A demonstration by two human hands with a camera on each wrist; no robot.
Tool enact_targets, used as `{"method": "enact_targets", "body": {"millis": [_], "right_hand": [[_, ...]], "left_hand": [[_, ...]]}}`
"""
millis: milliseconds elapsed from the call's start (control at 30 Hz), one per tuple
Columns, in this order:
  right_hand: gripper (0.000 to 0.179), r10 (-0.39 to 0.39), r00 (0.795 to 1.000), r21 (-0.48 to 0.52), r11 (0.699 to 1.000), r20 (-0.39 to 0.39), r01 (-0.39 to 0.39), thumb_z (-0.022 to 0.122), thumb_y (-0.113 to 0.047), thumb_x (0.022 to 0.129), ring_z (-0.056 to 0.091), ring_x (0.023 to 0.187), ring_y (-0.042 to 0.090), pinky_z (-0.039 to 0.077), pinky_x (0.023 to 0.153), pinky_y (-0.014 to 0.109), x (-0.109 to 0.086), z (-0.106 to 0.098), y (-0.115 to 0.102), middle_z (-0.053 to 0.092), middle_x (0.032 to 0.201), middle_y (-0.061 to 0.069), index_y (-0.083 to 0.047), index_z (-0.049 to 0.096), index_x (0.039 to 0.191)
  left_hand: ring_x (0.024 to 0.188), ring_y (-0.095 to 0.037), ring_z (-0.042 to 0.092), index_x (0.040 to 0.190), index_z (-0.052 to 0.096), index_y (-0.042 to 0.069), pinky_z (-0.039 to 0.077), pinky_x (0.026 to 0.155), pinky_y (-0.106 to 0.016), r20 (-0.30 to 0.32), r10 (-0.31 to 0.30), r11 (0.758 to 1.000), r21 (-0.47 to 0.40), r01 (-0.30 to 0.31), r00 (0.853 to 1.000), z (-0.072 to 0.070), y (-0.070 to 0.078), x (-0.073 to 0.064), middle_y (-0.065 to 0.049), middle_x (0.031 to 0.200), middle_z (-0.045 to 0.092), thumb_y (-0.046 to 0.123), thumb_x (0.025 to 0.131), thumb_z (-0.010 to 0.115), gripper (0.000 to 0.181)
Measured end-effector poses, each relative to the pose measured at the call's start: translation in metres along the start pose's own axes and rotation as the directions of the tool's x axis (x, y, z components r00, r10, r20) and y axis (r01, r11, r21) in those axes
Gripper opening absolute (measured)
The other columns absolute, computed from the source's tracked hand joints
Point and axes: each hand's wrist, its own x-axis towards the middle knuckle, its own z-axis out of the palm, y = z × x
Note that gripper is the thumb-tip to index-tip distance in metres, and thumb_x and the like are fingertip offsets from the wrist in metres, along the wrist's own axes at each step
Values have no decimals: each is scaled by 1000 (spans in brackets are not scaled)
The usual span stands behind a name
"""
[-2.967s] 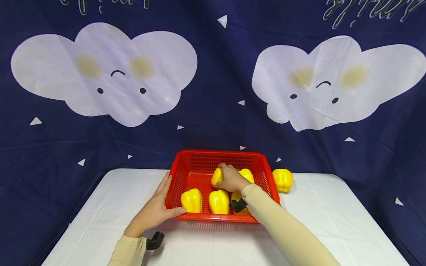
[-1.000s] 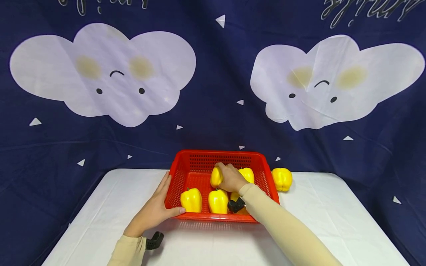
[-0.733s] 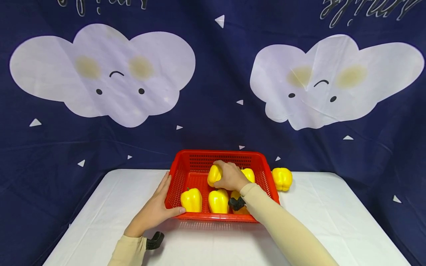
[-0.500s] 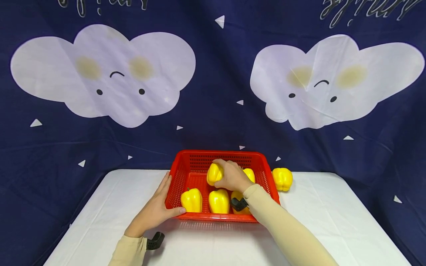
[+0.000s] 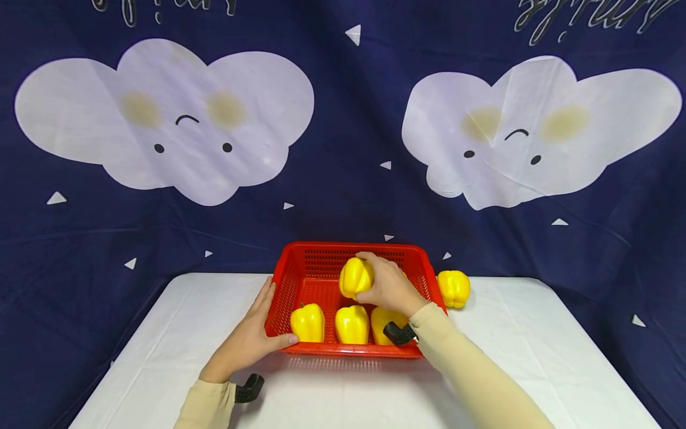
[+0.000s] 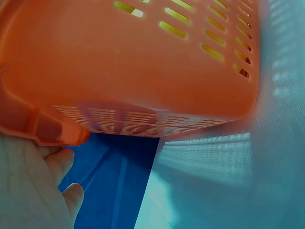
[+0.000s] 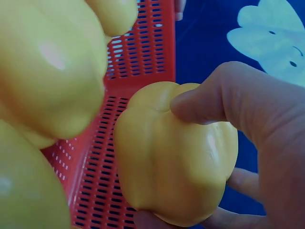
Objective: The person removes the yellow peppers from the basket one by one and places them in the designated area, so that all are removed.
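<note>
Yellow and glossy, the held pepper sits in the grasp of your right hand, over the rear half of the red basket and to the left of your palm in the head view. Your right hand is the nearer one, since it touches the pepper; your left hand is well apart, its fingers extended along the basket's left side and its thumb lying by the front rim. From that left hand, the pepper lies to the right and farther from you. Note the grip in the right wrist view: your thumb presses one side, other fingers come round opposite, and the grooves run roughly from thumb toward fingertips. You cannot fix the long axis with confidence, because the shape is blocky and no stem shows. On your side of it stands the middle front pepper, between the left front pepper and the right front pepper. The held pepper appears raised off the basket floor. Off to the right, the outside pepper rests on the white table, just beside the basket.
</note>
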Motion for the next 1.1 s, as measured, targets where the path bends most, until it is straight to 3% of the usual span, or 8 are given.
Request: {"method": "enact_targets", "body": {"millis": [333,533,800,1100], "right_hand": [[78,-51,996,14,999,-77,52,84,-17,69,59,92,26,54,78,38,-14,-22,5,64,116,6,-11,53,140],[80,-80,990,-10,997,-115,79,82,-17,68,58,98,27,52,83,41,-24,-33,10,64,123,6,-11,52,142],[82,-77,987,-2,997,-138,78,83,-14,68,58,97,26,52,83,41,-39,-48,18,62,128,7,-12,51,143],[81,-49,979,-12,999,-200,48,82,-11,69,56,103,30,51,91,49,-51,-63,36,58,133,14,-9,50,143]], "left_hand": [[149,-44,20,159,13,-4,29,110,-67,0,-8,1000,-12,8,1000,1,-1,0,-15,168,2,50,79,81,118],[148,-45,20,159,12,-4,30,109,-67,1,-14,1000,-8,14,1000,1,0,0,-15,168,2,50,79,81,118],[149,-44,20,159,12,-3,30,110,-67,3,-13,1000,-16,13,1000,1,1,-1,-14,168,1,50,79,81,118],[148,-45,21,159,13,-4,31,109,-67,-5,2,1000,-19,-2,1000,2,1,-1,-16,168,2,48,80,81,117]]}}
